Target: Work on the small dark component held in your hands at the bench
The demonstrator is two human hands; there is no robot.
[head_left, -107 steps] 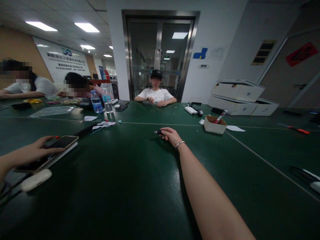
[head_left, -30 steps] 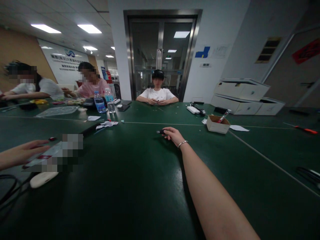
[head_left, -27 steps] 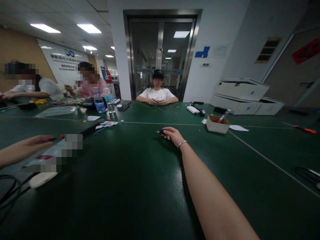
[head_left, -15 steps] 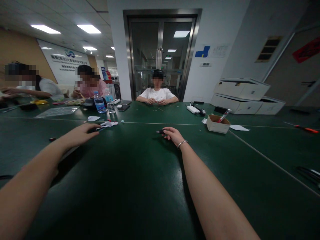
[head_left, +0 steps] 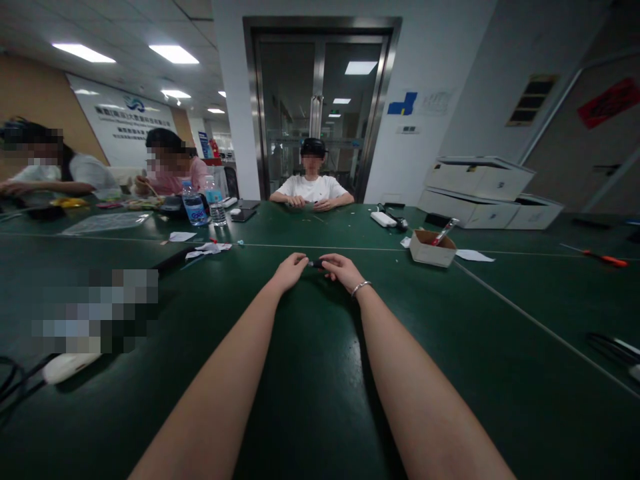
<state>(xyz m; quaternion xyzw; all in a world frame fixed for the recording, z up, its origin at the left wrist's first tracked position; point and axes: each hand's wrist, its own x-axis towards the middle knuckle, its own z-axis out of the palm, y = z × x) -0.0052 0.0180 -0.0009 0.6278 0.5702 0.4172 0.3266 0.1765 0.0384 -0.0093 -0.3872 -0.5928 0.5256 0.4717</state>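
Between my two hands, just above the dark green table, is a small black stick with a silvery end, shaped like a USB stick. My right hand, with a bracelet at the wrist, pinches its black body. My left hand is closed at the silvery end, fingertips pressed together on it. Whether anything else small sits in the left fingertips is hidden.
On the left lies a blurred-out device with a pale end and cables. Paper scraps and water bottles stand beyond it. A small open box, white boxes and a screwdriver are rightward. A person sits opposite.
My left hand has come from the far left, beside the paper scraps, to the middle and met the silvery end of the stick. My right hand keeps holding the stick in about the same place.
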